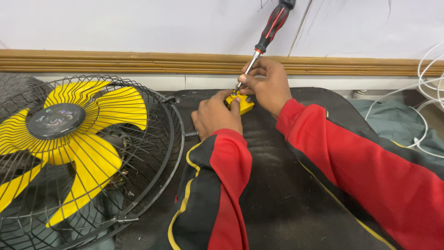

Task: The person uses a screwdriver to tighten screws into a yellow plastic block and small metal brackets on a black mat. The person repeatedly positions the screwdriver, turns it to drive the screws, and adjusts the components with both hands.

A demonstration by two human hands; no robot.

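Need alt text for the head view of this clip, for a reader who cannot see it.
A person's right hand guides the shaft of a red-and-black screwdriver onto a small yellow part that the left hand steadies on a black mat. A fan with yellow blades lies in its open wire cage to the left.

There is one view only — a head-worn camera that looks down and forward over the wearer's own red-and-black sleeves (351, 162) at a dark work mat (277, 194). It faces a white wall (138, 23) with a wooden moulding strip (115, 61) and sits close to the work — the fan guard (166, 139) is cut off at the left and bottom edges.
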